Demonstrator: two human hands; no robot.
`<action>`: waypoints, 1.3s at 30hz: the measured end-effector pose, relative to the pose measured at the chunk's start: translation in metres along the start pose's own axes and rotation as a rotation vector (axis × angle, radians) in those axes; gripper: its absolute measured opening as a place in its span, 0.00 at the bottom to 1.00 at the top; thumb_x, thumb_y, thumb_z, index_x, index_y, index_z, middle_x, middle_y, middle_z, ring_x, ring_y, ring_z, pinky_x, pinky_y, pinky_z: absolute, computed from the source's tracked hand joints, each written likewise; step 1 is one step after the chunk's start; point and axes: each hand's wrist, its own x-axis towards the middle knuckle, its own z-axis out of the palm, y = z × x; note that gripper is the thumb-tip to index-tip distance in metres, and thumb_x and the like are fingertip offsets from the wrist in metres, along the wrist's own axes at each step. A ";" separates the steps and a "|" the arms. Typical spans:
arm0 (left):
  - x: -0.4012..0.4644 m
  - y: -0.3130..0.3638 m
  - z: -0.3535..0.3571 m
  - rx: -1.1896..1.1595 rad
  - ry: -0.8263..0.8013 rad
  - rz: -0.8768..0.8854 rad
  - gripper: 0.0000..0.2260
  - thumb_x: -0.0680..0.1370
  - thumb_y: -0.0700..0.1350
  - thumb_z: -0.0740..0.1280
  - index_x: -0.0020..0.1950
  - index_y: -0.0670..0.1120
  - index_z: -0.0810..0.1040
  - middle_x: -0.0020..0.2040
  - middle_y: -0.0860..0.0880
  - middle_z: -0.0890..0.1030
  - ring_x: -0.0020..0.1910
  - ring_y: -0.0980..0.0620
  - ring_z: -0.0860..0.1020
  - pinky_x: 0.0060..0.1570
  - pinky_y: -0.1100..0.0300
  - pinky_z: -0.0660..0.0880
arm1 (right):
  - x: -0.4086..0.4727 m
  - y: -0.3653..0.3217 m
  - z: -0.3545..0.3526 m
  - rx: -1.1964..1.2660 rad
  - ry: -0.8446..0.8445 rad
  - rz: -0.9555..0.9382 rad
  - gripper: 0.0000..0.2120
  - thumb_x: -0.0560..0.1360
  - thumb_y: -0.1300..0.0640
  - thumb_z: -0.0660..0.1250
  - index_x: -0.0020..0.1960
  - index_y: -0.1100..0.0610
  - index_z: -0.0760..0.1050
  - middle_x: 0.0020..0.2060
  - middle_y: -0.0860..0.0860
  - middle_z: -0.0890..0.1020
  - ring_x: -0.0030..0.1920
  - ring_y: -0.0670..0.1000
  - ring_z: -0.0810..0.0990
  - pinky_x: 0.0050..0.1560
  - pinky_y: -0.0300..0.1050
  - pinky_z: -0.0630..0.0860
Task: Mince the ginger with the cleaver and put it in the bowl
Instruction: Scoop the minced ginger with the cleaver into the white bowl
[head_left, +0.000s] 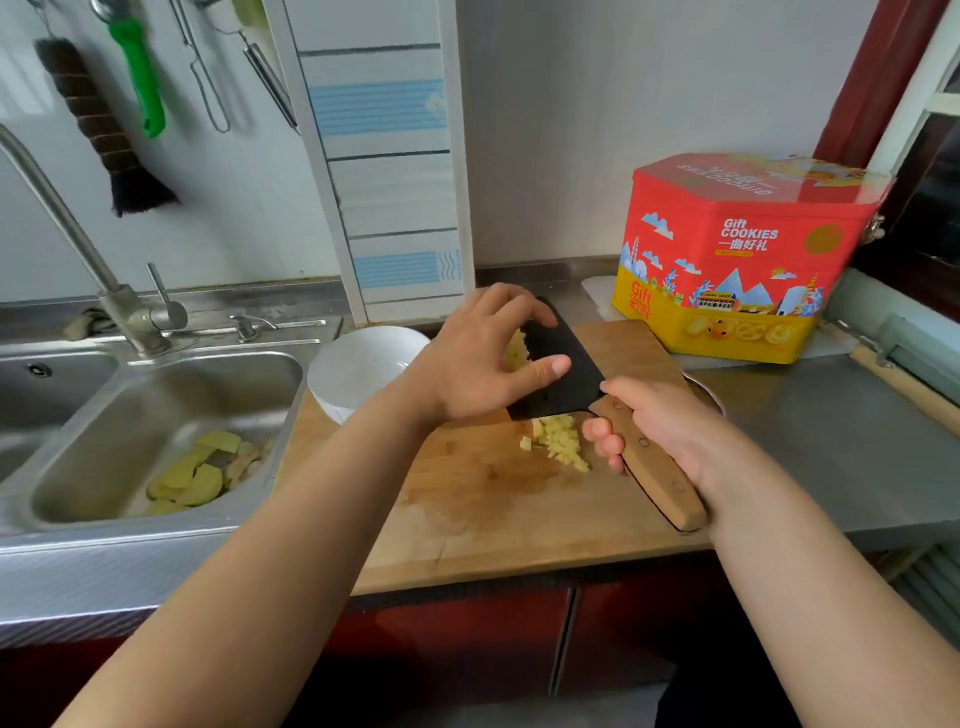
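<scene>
I have the steel surface (831, 415) in front of me, dull and brushed, with a sunken steel sink (156, 405) on the left holding pale yellow-green peelings (192, 475). A bright red and yellow cookie tin (737, 260), eight-sided and glossy, stands at the back right. Across the middle lies the wooden cutting board (493, 509), its grain scored and stained darker in one damp patch.

At the board's far left corner, tipped partly over its edge, sits the white bowl (358, 369), smooth, round and with nothing in it that I can see. My right hand (660, 426) is clamped around the wooden handle of the cleaver (561, 364), whose broad black blade is held flat and lifted, angled toward the bowl. My left hand (478, 364) arches over the blade, fingers and thumb curled loosely at its edge, cupping some of the diced ginger (517, 348) against it.

I judge this to be the transfer step: chopping looks finished and one load is riding the blade. A second small heap of ginger cubes (558, 441), moist and blocky rather than fine, sits on the board below the blade. The next move calls for keeping the blade level over to the bowl, then sweeping the dice off.
</scene>
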 end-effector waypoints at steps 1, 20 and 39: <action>-0.002 -0.006 -0.004 0.054 -0.017 0.006 0.21 0.76 0.64 0.61 0.63 0.53 0.72 0.63 0.53 0.71 0.62 0.54 0.66 0.60 0.59 0.65 | 0.002 -0.005 0.009 -0.008 -0.022 0.009 0.13 0.83 0.52 0.56 0.45 0.58 0.70 0.27 0.52 0.75 0.23 0.48 0.71 0.24 0.38 0.71; -0.032 -0.092 -0.027 0.201 -0.082 -0.170 0.11 0.80 0.56 0.59 0.56 0.52 0.72 0.56 0.52 0.71 0.58 0.50 0.68 0.57 0.57 0.64 | 0.028 -0.030 0.090 -0.175 -0.156 0.001 0.06 0.83 0.54 0.54 0.53 0.56 0.65 0.26 0.53 0.74 0.21 0.48 0.70 0.21 0.37 0.71; -0.038 -0.124 -0.029 0.314 0.035 -0.637 0.09 0.78 0.48 0.60 0.43 0.46 0.77 0.38 0.50 0.78 0.39 0.48 0.77 0.33 0.59 0.70 | 0.012 -0.032 0.061 -0.272 -0.084 -0.120 0.07 0.82 0.54 0.55 0.53 0.55 0.70 0.27 0.53 0.76 0.23 0.48 0.72 0.24 0.39 0.73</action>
